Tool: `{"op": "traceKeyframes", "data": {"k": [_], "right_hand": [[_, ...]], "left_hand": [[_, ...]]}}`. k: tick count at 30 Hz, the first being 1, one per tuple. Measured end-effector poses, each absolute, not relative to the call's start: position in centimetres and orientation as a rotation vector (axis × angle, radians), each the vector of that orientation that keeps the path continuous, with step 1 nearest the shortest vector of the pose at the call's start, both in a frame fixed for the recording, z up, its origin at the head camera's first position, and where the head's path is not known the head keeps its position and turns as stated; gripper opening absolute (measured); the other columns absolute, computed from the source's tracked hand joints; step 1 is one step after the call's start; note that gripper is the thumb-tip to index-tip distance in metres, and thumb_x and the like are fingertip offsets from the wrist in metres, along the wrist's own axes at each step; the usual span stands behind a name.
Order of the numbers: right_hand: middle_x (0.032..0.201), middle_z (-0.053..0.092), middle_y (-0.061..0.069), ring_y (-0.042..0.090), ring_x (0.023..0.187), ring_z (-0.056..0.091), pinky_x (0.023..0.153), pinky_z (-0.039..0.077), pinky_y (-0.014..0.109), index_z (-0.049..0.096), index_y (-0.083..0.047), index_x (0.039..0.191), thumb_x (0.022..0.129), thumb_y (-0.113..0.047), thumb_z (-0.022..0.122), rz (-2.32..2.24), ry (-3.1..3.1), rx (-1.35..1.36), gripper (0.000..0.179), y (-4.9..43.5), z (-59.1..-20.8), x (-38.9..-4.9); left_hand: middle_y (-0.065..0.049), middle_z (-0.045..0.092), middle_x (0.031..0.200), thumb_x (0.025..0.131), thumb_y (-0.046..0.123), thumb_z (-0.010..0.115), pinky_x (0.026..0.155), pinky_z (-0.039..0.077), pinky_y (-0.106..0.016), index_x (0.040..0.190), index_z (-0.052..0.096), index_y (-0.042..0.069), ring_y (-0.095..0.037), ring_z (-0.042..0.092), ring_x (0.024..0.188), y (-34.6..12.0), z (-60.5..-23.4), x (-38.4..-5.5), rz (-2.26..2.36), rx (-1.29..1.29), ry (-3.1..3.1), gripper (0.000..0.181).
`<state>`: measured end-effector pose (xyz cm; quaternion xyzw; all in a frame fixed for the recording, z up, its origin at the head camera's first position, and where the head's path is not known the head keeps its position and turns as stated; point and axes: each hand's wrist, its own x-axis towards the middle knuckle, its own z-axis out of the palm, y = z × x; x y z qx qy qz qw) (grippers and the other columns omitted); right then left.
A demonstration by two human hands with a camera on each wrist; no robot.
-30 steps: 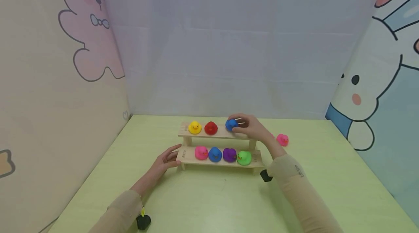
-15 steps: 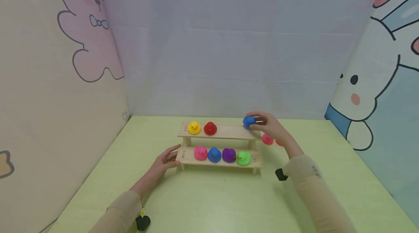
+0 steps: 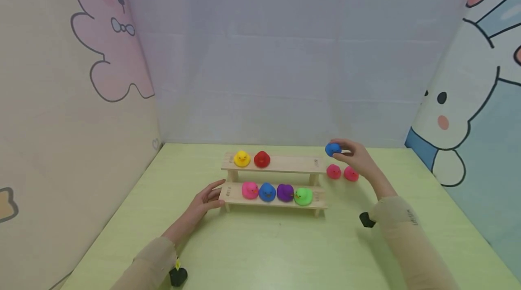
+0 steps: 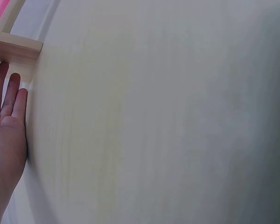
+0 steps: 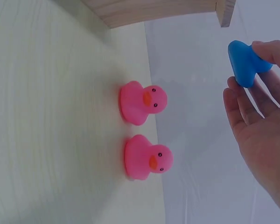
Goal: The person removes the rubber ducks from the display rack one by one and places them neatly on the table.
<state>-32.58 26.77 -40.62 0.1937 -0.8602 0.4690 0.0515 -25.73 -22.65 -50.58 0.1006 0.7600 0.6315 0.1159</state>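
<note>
My right hand (image 3: 355,156) pinches a blue rubber duck (image 3: 333,149) between thumb and fingers, above the table to the right of a two-tier wooden stand (image 3: 291,164). The right wrist view shows that blue duck (image 5: 245,63) gripped at one end, the thumb over it. My left hand (image 3: 207,199) touches the left end of the lower shelf; in the left wrist view its fingers (image 4: 10,93) reach out straight beside the stand's leg (image 4: 21,46). Yellow (image 3: 242,159) and red (image 3: 262,159) ducks sit on the upper shelf.
Pink (image 3: 250,190), blue (image 3: 267,192), purple (image 3: 285,193) and green (image 3: 304,197) ducks line the lower shelf. Two pink ducks (image 5: 135,102) stand on the table right of the stand, below my right hand. A pale curtain (image 3: 285,77) hangs behind the table.
My right hand has carried the blue duck rightward, off the upper shelf and past the stand's right end, uncovering the two pink ducks. The left hand has stayed at the shelf's left end.
</note>
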Motion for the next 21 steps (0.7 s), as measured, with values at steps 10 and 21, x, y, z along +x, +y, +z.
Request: {"op": "traceKeyframes", "data": {"k": [10,21], "right_hand": [[0.148,0.042,0.030,0.052,0.135,0.042,0.105,0.040,0.056,0.041,0.002,0.145,0.101,-0.015,0.055,1.332,-2.673,0.496,0.049,30.8,-42.1,-32.5],[0.145,0.040,0.036,0.058,0.131,0.041,0.099,0.038,0.054,0.040,0.009,0.142,0.102,-0.013,0.052,1.214,-2.692,0.430,0.047,34.3,-44.4,-31.7]], "left_hand": [[-0.015,0.047,0.152,0.095,0.020,0.065,0.114,0.035,-0.046,0.153,0.035,0.022,-0.032,0.046,0.140,-22.7,-50.7,-25.8,1.840,0.305,2.228,0.065],[-0.015,0.048,0.152,0.095,0.020,0.064,0.115,0.033,-0.049,0.152,0.036,0.022,-0.033,0.046,0.140,-22.7,-50.8,-25.9,1.844,0.308,2.230,0.064]]}}
